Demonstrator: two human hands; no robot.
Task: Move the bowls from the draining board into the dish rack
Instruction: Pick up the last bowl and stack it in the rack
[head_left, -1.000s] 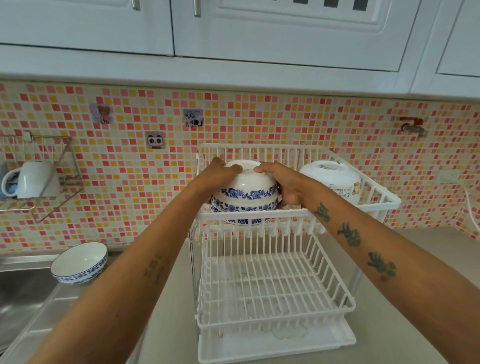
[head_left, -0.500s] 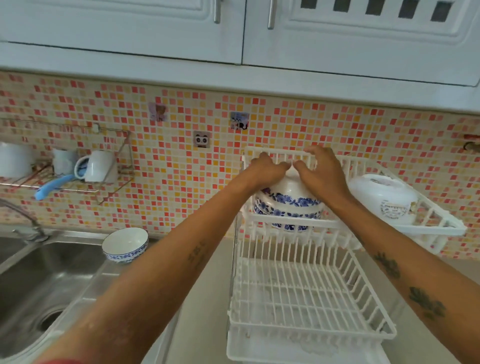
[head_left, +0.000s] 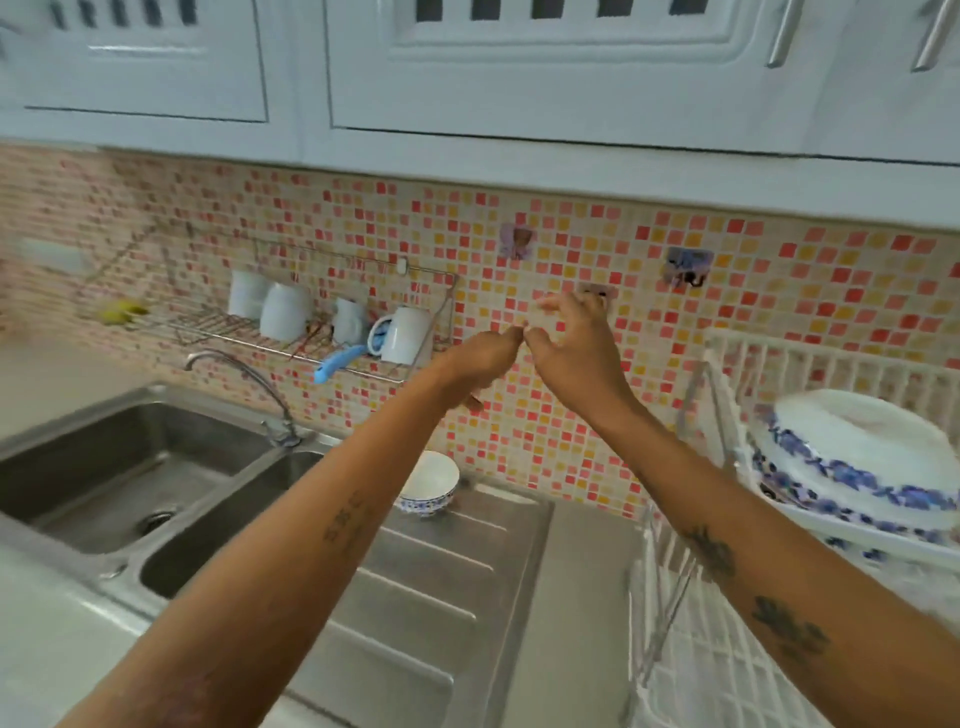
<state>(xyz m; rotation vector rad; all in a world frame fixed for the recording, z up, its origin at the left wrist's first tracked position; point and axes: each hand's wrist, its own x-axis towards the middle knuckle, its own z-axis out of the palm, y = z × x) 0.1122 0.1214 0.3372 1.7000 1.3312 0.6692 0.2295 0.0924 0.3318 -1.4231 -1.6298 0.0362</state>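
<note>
1. Left hand: empty, fingers loosely curled, raised in front of the tiled wall above the draining board. A second ago it was cupped on a bowl at the rack; it has since let go and swung leftward.

2. Right hand: empty, fingers spread and slightly hooked, just beside the left hand, fingertips nearly touching it. It too has come off the bowl.

3. White ceramic bowl with blue floral bands, upside down: now resting on the upper tier of the white plastic two-tier dish rack, at the right edge of the view. No hand touches it. Judgement: this bowl counts as delivered.

4. Small white bowl with a blue patterned rim, upright: stands at the back edge of the ribbed stainless-steel draining board, near the wall and just right of the steel double sink. Partly hidden by the left forearm. Judgement: it is the one remaining item to move.

5. Change noted: the view has turned from the rack toward the sink, and motion blur is heavy.

6. Meaning for the task: one transfer is complete and the hands are free. The next move likely calls for a downward reach to the remaining bowl.
</note>
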